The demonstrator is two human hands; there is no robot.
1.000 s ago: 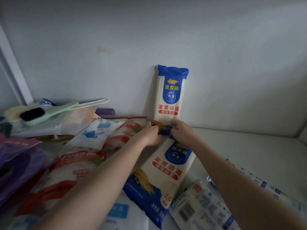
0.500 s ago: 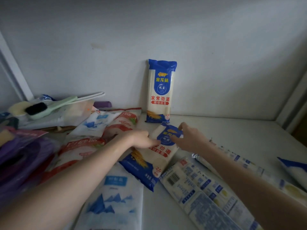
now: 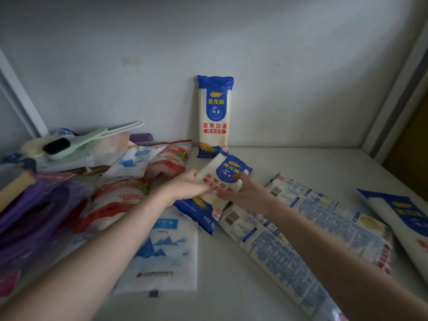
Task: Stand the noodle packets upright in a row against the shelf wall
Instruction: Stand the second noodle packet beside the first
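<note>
Standing packet: one tall blue-and-cream noodle packet is upright against the grey shelf wall.
Packet in hand: a second blue-and-cream noodle packet lies tilted on the white shelf floor, just in front.
Our left hand: fingers curled onto its left edge.
Our right hand: fingers spread against its right edge.
Risk: we judge the slick film could slip as we tip it up, or it could knock the standing packet over.
Waiting: three flat noodle packets to the right.
</note>
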